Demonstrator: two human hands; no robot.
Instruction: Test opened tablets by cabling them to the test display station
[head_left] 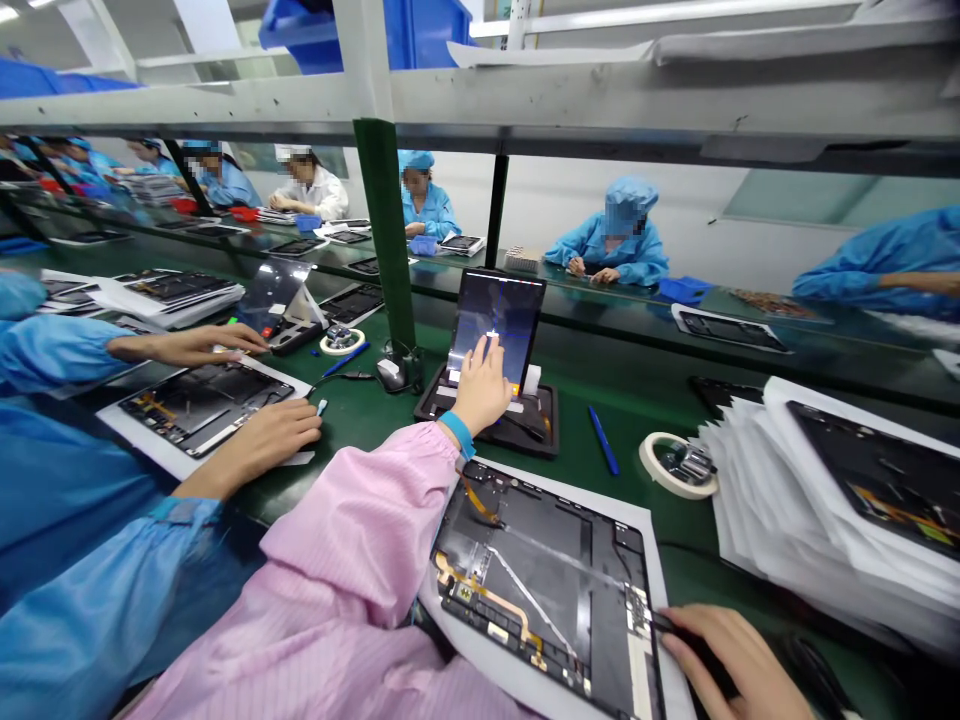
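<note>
My left hand (484, 378), in a pink sleeve with a blue wristband, reaches forward with fingers stretched out. Its fingertips touch the lit screen of an upright tablet (499, 312), which leans in a black tray (551, 430). In front of me an opened tablet housing (547, 580) lies on white paper, with orange flex cables and a metallic strip showing inside. At its right edge my right hand (731, 660) is closed, thumb and fingers pinching a black cable plug (664, 622) against the housing's side. Part of the cable is hidden beneath that hand.
A stack of paper-interleaved housings (780, 500) stands at right, beside a tape roll (679, 465) and a blue pen (603, 440). At left, a co-worker's hands (262, 440) rest around another housing (206, 405). A green post (386, 230) and overhead shelf (600, 100) border the bench.
</note>
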